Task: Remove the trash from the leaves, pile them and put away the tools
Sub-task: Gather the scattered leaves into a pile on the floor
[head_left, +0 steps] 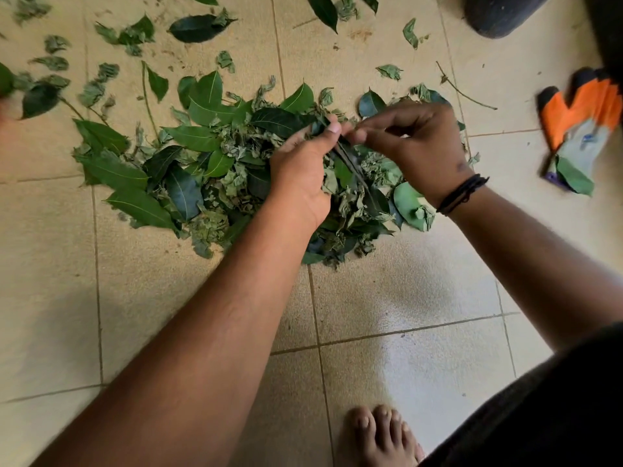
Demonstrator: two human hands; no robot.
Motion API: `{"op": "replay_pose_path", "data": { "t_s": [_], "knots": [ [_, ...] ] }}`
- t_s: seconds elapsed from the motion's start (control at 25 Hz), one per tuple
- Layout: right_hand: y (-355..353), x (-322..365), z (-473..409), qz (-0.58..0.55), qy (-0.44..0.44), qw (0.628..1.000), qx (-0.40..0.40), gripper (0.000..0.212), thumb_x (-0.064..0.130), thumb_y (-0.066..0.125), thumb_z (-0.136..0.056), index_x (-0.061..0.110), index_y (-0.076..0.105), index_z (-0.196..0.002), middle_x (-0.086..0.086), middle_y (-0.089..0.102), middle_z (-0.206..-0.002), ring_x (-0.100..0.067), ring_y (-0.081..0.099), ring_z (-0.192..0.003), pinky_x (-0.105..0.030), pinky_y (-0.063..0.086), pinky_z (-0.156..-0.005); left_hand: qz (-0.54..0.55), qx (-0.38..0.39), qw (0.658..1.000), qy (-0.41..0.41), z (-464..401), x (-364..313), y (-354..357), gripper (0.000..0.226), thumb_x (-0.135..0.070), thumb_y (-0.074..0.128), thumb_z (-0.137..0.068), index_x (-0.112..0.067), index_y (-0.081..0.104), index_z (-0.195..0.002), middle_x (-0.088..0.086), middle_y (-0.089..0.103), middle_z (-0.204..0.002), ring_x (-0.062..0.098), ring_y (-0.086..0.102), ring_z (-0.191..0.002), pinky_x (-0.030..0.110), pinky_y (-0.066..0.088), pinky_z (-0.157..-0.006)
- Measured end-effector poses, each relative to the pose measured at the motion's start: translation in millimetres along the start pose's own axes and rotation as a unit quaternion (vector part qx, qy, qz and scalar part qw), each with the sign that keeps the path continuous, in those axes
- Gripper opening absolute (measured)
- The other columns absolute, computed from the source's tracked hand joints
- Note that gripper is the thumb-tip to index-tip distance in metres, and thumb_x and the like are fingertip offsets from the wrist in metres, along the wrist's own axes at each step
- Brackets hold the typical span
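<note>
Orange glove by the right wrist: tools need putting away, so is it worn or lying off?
Off. The orange glove lies flat on the tile floor, a leaf across its cuff; both hands are bare.

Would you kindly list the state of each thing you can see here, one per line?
Leaf pile: heaped on the tiles, partly gathered.
Scattered leaves: loose beyond the pile.
Left hand: gripping a dark strip over the pile.
Right hand: pinching the same strip.
Dark strip: held between both hands.
Glove: lying flat, unworn, a leaf at its cuff.
Twig: lying apart on the tiles.
</note>
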State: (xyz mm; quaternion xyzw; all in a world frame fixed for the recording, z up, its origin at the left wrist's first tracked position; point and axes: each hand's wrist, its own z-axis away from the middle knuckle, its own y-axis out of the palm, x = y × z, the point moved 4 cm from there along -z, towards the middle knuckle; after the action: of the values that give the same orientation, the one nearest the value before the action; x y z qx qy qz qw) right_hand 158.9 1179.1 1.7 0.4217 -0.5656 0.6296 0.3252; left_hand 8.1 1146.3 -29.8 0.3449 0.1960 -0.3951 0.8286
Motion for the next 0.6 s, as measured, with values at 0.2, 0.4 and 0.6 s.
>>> {"op": "replay_pose_path", "data": {
  "t_s": [0.2,0.4,0.6],
  "knots": [
    [-20.3,-64.5,52.5,0.172,0.077,0.959,-0.21,0.039,0.045,0.049,-0.1,0.014,0.07,-0.113,-0.007,0.065,-0.124,-0.023,0.056,-0.118,-0.044,0.047,-0.1,0.11,0.03,0.993,0.028,-2.7,-17.0,-5.8,0.012,-0.006,0.052,-0.102,-0.009,0.063,-0.106,0.009,0.074,-0.094,0.024,0.072,-0.088,0.031,0.063,-0.069],
    [22.4,-97.1,114.3,0.261,0.118,0.957,-0.046,0.085,0.06,0.047,-0.095,0.015,0.015,-0.16,-0.008,0.005,-0.168,-0.026,0.004,-0.155,-0.047,0.011,-0.125,0.145,0.001,0.989,0.011,1.8,-22.1,-4.5,0.016,-0.014,0.044,-0.107,-0.013,0.057,-0.116,0.004,0.072,-0.096,0.017,0.073,-0.079,0.028,0.055,-0.06],
    [33.9,-83.1,77.4,0.262,-0.01,0.965,-0.026,0.046,0.03,0.05,-0.1,0.009,0.053,-0.142,-0.013,0.05,-0.147,-0.028,0.046,-0.139,-0.049,0.045,-0.111,0.147,-0.017,0.989,-0.005,2.0,-16.0,-3.4,0.016,-0.015,0.042,-0.108,-0.016,0.057,-0.109,0.002,0.072,-0.098,0.017,0.072,-0.084,0.031,0.046,-0.069]
  ]
}}
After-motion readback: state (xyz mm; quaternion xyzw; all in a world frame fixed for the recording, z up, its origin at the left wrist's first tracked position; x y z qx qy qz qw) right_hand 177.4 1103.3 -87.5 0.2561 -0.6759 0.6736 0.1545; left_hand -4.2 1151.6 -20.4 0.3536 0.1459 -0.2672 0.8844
